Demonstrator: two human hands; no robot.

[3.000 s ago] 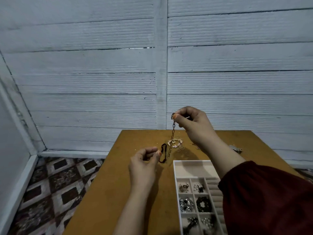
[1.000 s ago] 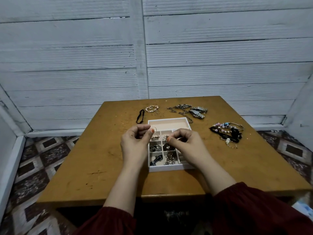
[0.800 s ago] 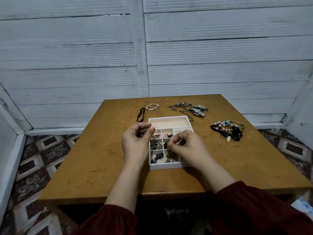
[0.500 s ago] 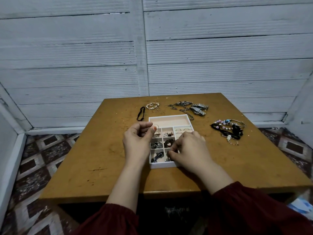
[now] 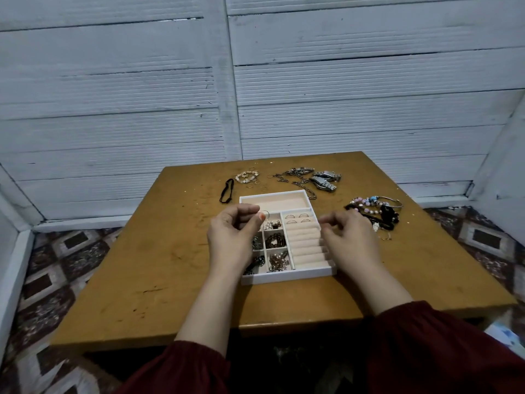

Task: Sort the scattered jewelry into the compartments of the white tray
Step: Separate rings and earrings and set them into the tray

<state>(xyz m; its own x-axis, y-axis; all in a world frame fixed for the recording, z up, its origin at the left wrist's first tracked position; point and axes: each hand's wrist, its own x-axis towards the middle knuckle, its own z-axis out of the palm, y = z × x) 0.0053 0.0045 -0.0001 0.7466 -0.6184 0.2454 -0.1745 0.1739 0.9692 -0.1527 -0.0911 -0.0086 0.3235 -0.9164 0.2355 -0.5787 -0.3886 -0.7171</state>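
Fingers (image 5: 250, 212) of left hand (image 5: 233, 236) pinching thin ring (image 5: 264, 215) over white tray (image 5: 287, 276), right hand (image 5: 350, 237) fingers (image 5: 331, 223) loosely curled

White tray (image 5: 287, 276) lies flat at worktop (image 5: 170, 251) centre. Small compartments hold jewelry (image 5: 275, 240); four rings (image 5: 297, 218) sit in ring rolls. Bracelets (image 5: 372, 206) lie loose rightward.

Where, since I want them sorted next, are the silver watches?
In the head view, the silver watches lie on the table's far right part, beyond the white tray's far right corner, next to the tangled chains.
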